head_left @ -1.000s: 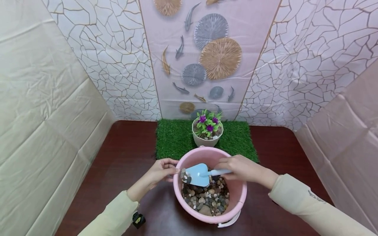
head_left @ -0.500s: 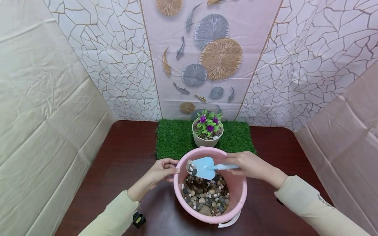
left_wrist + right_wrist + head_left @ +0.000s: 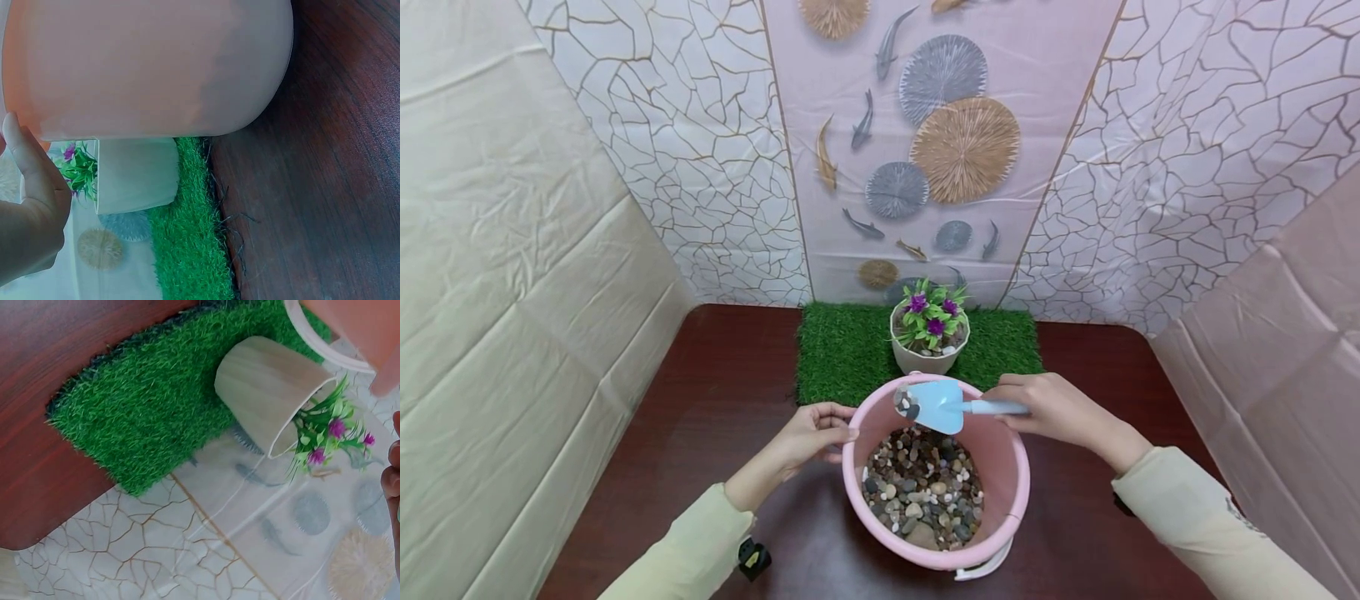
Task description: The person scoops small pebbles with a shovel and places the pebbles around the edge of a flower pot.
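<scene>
My right hand (image 3: 1051,408) grips the pale handle of a light blue hand trowel (image 3: 942,407) and holds it over the far part of a pink bucket (image 3: 1017,483). Several small pebbles (image 3: 907,405) lie at the blade's tip, which points left. Inside the bucket, mixed pebbles (image 3: 925,500) in brown, grey and white cover the bottom. My left hand (image 3: 811,435) holds the bucket's left rim, thumb on top; in the left wrist view the same hand (image 3: 37,206) is at the rim. Only fingertips (image 3: 392,478) of the right hand show in the right wrist view.
Behind the bucket, a white flowerpot (image 3: 925,360) with purple flowers stands on a green artificial grass mat (image 3: 842,350). A white bucket handle (image 3: 985,567) hangs at the near right. The dark red-brown table (image 3: 722,375) is enclosed by fabric-covered walls.
My right hand has raised the trowel with its pebbles, moving it away from me and to the right, out of the bucket's depth. My left hand stays on the rim.
</scene>
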Demonstrator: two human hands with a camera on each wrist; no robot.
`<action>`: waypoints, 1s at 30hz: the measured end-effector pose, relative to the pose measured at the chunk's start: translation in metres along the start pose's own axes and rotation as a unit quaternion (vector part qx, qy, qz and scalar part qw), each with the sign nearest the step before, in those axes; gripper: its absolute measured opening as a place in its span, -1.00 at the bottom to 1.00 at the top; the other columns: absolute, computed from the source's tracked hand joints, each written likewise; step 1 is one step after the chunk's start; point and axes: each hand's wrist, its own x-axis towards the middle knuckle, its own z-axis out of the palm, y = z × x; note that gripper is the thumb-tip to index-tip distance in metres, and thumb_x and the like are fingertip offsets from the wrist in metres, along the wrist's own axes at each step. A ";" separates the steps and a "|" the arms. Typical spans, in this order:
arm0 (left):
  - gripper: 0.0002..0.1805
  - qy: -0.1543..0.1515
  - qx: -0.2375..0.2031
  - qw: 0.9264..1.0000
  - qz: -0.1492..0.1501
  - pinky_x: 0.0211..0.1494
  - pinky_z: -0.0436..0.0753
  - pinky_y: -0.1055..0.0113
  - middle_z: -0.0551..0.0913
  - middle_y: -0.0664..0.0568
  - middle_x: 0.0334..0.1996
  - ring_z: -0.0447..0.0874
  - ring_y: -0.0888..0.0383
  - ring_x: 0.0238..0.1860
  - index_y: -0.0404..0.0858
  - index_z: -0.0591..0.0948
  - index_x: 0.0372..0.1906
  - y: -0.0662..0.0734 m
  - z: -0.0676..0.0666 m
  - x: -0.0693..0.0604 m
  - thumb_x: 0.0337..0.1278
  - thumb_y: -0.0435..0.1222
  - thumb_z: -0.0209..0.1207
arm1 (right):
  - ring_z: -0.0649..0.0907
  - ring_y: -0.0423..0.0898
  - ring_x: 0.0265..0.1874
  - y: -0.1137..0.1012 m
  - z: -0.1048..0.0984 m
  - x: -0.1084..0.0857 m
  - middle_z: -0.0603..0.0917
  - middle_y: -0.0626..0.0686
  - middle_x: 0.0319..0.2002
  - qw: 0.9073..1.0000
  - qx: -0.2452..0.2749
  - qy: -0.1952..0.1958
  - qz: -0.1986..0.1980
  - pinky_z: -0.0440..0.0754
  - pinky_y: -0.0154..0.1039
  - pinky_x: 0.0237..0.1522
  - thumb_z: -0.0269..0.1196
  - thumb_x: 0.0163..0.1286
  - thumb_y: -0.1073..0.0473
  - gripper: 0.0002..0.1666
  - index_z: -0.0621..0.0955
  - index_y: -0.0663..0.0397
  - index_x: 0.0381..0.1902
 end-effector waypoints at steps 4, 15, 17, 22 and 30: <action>-0.51 0.001 0.002 1.000 -0.002 -0.45 0.70 0.51 0.58 0.14 -0.45 0.61 0.27 -0.43 -0.53 0.44 0.11 0.001 0.000 0.000 0.05 -0.42 0.22 | 0.48 -0.39 -0.56 0.006 -0.004 -0.004 0.60 -0.15 -0.40 1.000 -0.002 0.014 0.021 0.52 -0.43 -0.56 0.42 0.02 0.23 -0.72 0.70 0.02 -0.24; -0.49 0.001 0.001 1.000 -0.002 -0.44 0.70 0.51 0.59 0.15 -0.44 0.62 0.27 -0.42 -0.53 0.43 0.12 0.001 -0.001 -0.001 0.04 -0.40 0.24 | 0.38 -0.45 -0.59 0.022 -0.013 -0.015 0.58 -0.16 -0.44 0.998 -0.019 0.037 0.051 0.42 -0.50 -0.61 0.41 -0.01 0.30 -0.73 0.70 0.07 -0.26; -0.49 0.002 0.001 1.000 -0.003 -0.43 0.70 0.50 0.59 0.15 -0.44 0.62 0.26 -0.41 -0.53 0.44 0.12 0.001 0.000 -0.001 0.04 -0.40 0.24 | 0.38 -0.45 -0.59 0.024 -0.014 -0.016 0.59 -0.15 -0.44 0.998 -0.018 0.036 0.058 0.42 -0.50 -0.61 0.41 0.00 0.29 -0.73 0.70 0.07 -0.26; -0.50 0.004 0.001 1.000 -0.005 -0.43 0.70 0.50 0.59 0.14 -0.44 0.63 0.25 -0.41 -0.53 0.44 0.11 0.002 0.000 -0.001 0.04 -0.41 0.23 | 0.35 -0.45 -0.60 0.032 -0.016 -0.019 0.58 -0.14 -0.43 0.996 -0.025 0.027 0.078 0.39 -0.49 -0.61 0.41 0.02 0.28 -0.74 0.69 0.08 -0.26; -0.52 0.003 -0.001 1.000 -0.003 -0.45 0.69 0.51 0.59 0.16 -0.45 0.62 0.26 -0.42 -0.53 0.44 0.11 0.001 0.000 -0.001 0.04 -0.43 0.21 | 0.40 -0.38 -0.60 0.047 -0.014 -0.025 0.60 -0.12 -0.43 0.993 -0.038 0.015 0.112 0.43 -0.41 -0.61 0.40 0.03 0.26 -0.75 0.69 0.10 -0.26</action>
